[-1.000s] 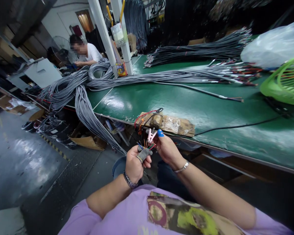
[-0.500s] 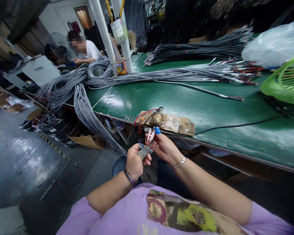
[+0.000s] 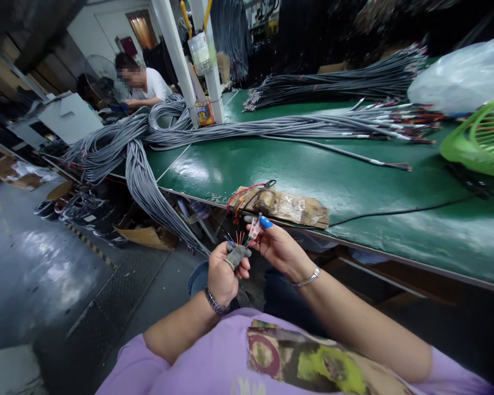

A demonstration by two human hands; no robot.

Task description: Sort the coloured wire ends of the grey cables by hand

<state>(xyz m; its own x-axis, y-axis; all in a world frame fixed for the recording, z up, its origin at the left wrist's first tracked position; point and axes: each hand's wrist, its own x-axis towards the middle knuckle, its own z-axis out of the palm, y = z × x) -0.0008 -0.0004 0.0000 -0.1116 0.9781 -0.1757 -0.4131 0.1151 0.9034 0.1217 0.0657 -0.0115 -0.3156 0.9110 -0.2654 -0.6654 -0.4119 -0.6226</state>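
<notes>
My left hand (image 3: 224, 274) is closed around the end of a cable, its thumb in a grey finger cover. Thin coloured wires (image 3: 239, 238), among them blue, orange, red and green ones, fan out above that thumb. Close on the right, my right hand (image 3: 280, 249) pinches a small pale pink hand tool (image 3: 254, 228), its tip at the red and green wires. Blue covers the right thumb. The tool's exact kind is not clear. Just beyond the hands, a taped wooden board (image 3: 296, 209) with red and black leads lies at the bench edge.
Long bundles of grey cable (image 3: 239, 129) run across the green bench (image 3: 346, 192) and hang over its front. Black cables (image 3: 333, 82), a plastic bag (image 3: 463, 74) and a green fan (image 3: 480, 140) stand farther back. Another person (image 3: 148, 88) sits at the far left.
Both hands stay close together, with the left shifted slightly left and up. The wires in it stand more spread out, and the pink tool has turned a little among the right-hand ones.
</notes>
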